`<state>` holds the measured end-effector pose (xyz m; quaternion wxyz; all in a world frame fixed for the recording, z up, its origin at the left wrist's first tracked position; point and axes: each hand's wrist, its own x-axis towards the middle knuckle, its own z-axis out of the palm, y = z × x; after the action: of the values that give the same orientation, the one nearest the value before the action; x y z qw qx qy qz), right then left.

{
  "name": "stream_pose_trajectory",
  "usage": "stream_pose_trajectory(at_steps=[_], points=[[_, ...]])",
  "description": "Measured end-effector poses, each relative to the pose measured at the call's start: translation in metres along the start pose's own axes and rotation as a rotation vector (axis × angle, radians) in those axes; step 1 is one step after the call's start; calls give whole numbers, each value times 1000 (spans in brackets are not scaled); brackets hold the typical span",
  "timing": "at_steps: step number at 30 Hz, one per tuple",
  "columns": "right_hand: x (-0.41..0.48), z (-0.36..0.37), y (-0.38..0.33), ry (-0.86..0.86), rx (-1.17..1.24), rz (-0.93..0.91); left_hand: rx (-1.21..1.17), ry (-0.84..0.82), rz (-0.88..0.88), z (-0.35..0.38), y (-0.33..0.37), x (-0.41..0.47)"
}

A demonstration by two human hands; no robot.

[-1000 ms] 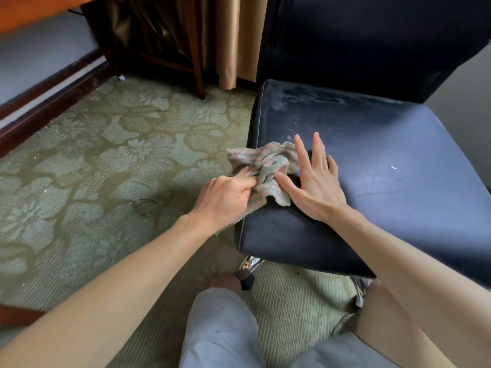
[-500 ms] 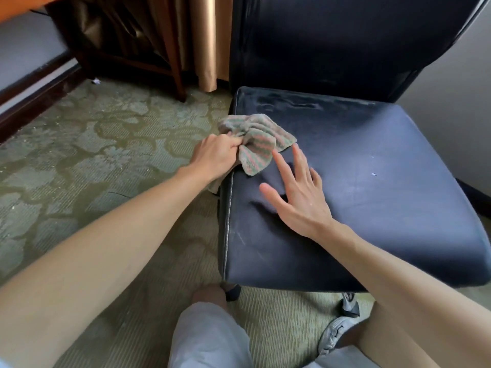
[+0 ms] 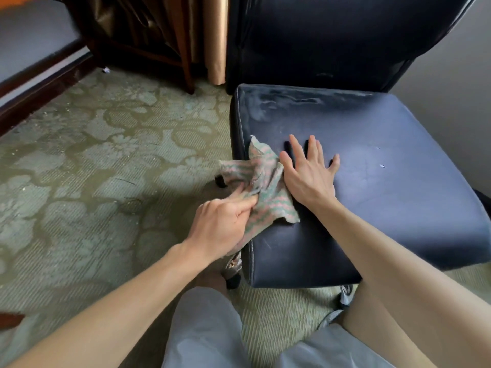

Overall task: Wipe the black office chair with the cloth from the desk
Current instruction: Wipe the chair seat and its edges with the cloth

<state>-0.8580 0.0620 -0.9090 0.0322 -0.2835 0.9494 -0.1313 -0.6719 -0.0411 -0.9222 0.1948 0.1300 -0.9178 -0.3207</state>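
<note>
The black office chair point(image 3: 385, 160) fills the right of the view, its seat dusty near the back and its backrest rising behind. A crumpled pink-and-green striped cloth point(image 3: 261, 181) lies over the seat's left edge. My left hand point(image 3: 223, 227) grips the cloth's near end beside that edge. My right hand point(image 3: 309, 173) rests flat on the seat just right of the cloth, fingers spread and straight, its thumb side touching the cloth.
A green patterned carpet point(image 3: 106, 168) with scattered crumbs covers the floor to the left. Brown curtains point(image 3: 215, 35) and dark wooden furniture legs point(image 3: 186, 62) stand behind the chair. A dark skirting board point(image 3: 39, 86) runs along the left wall. My knees are below the seat's front.
My left hand has dragged the cloth back along the seat's left edge toward me. My right hand stays flat on the seat, now beside the cloth again.
</note>
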Motion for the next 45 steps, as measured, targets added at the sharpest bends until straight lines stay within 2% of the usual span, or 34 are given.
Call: stream_pose_trajectory(at_steps=[5,8,11,15,22,28,34,38,45], points=[[-5,-2,5,-8,-9,-16,28,83,162,12,17,-29],[-5,-3,7,-12,-17,-31,76,122,163,20,24,-36],[-4,-2,8,-21,-26,-39,123,111,57,18,29,-22],[-2,0,6,-23,-41,-34,229,-4,-106,10,23,37],[-1,4,5,-15,-96,-54,352,-36,-169,11,-14,140],[2,6,0,-28,-98,-42,338,-57,-272,7,-43,216],[47,-3,-11,105,21,36,304,-129,-144,1,-42,199],[53,7,-11,69,-77,36,270,-166,19,-1,-43,182],[48,10,-9,38,-147,7,337,-246,45,7,-62,232]])
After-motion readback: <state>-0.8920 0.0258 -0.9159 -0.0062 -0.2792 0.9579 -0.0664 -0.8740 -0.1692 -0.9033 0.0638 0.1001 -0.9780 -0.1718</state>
